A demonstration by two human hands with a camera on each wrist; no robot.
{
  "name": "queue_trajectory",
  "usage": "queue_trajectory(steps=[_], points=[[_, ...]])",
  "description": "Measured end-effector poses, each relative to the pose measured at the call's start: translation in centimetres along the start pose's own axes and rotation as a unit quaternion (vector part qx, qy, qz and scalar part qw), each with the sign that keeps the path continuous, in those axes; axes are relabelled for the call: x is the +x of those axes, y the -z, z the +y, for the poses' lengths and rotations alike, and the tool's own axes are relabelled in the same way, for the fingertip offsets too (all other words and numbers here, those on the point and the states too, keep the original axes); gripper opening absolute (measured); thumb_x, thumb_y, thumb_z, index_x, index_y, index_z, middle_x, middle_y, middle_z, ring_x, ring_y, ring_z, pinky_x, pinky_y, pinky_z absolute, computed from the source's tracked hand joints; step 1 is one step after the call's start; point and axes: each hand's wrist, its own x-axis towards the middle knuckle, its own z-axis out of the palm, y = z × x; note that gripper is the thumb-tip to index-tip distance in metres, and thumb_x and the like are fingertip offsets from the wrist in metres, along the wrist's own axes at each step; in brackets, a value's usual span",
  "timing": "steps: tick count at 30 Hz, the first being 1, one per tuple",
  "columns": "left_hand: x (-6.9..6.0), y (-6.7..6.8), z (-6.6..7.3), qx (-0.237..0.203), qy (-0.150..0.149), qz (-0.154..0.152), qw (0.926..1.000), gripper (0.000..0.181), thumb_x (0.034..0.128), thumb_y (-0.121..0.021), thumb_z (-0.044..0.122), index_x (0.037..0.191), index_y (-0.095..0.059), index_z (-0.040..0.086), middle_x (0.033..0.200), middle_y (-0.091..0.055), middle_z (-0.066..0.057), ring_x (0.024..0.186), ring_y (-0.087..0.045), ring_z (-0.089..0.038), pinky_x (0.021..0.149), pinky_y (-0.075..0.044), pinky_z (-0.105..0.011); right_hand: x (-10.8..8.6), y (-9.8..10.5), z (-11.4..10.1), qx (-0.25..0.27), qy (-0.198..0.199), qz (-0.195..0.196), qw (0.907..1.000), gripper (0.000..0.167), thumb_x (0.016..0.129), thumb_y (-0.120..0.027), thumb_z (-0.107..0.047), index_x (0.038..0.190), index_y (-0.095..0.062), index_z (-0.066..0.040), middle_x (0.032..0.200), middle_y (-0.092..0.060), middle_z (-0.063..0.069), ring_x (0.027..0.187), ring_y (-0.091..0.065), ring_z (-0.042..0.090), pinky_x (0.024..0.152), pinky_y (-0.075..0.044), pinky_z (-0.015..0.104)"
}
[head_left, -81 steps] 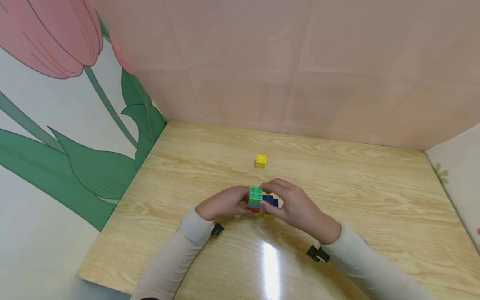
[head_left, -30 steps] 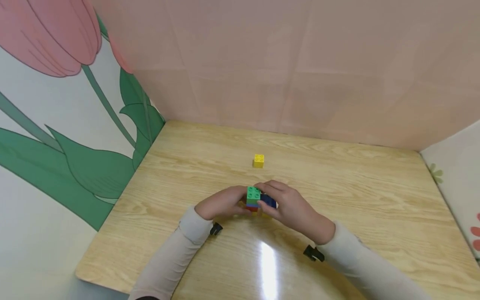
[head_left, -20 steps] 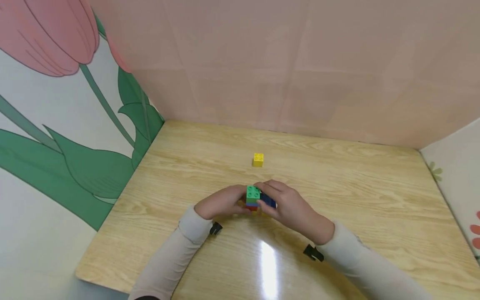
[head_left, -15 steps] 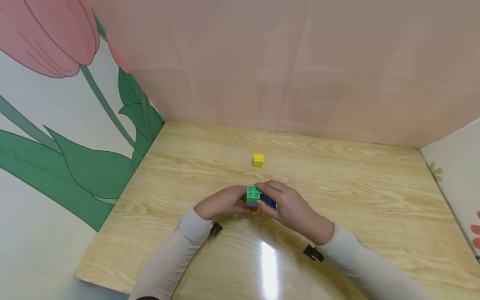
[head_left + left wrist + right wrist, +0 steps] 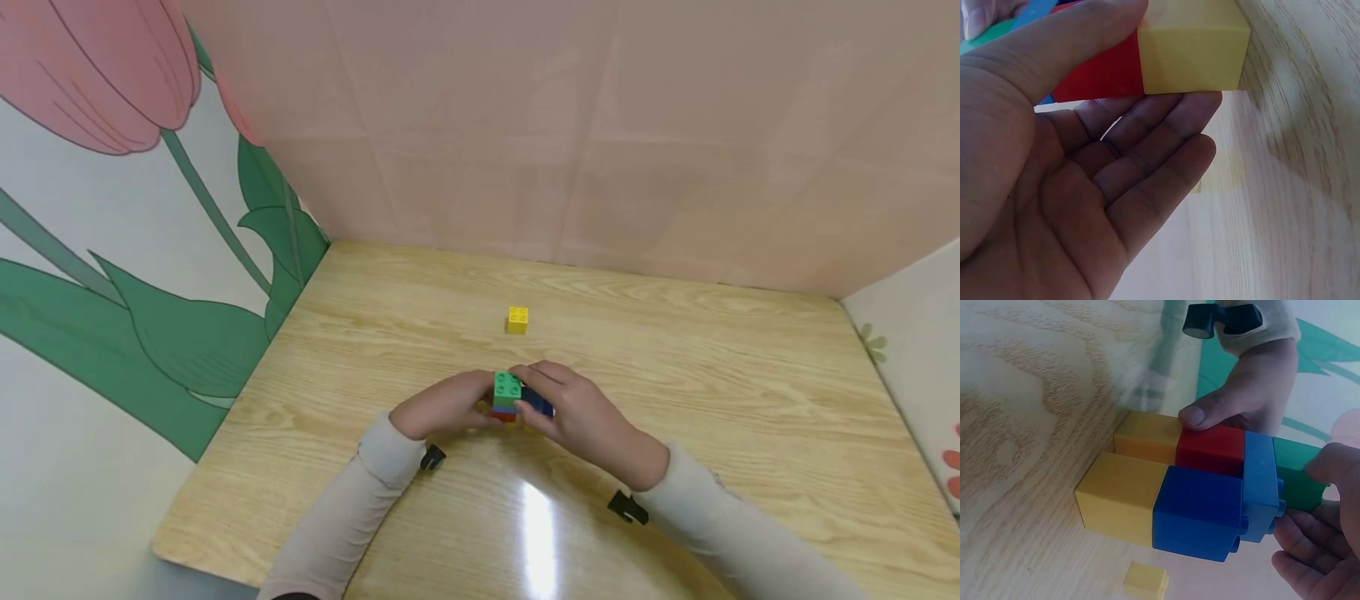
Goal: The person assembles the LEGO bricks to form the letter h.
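A stack of toy building bricks stands on the wooden table between my hands. Its green top brick sits on a lighter blue brick. Below are a red brick and a dark blue brick, each above a yellow brick. My left hand grips the stack's left side; its thumb lies across the red brick, reaching the yellow one's edge. My right hand pinches the green brick between thumb and fingers, hiding part of the dark blue brick in the head view.
One loose yellow brick sits on the table beyond the stack. A pinkish wall covering rises behind the table, and a tulip-patterned wall borders its left side. Black clips hang near both cuffs.
Compared with the oldest frame, my right fingers have come slightly farther over the green brick's back edge. The head view has shifted a little. Over the last half second nothing visibly moves.
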Motion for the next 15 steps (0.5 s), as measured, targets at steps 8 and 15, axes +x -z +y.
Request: queue_trajectory(steps=[8,15], points=[[-0.01,-0.17,-0.06,-0.004,0.003,0.001,1.0,0.043,0.0858,-0.076,0.017,0.125,-0.06,0.017,0.109,-0.065,0.012,0.098,-0.06,0.0,0.086,-0.048,-0.018,-0.14,0.06,0.13,0.002,0.001,-0.004,1.0,0.046,0.089,-0.072,-0.024,0.128,-0.06,-0.002,0.11,-0.063,0.007,0.093,-0.062,0.015,0.073,-0.056,0.029],[0.05,-0.03,-0.04,0.014,0.009,-0.003,0.9999,0.044,0.0855,-0.076,0.02,0.126,-0.059,0.017,0.114,-0.064,0.01,0.103,-0.059,-0.001,0.09,-0.047,-0.019,-0.01,0.15,0.16,0.008,-0.007,-0.014,0.9998,0.047,0.091,-0.07,-0.025,0.13,-0.058,-0.003,0.113,-0.063,0.008,0.095,-0.062,0.016,0.073,-0.056,0.029]])
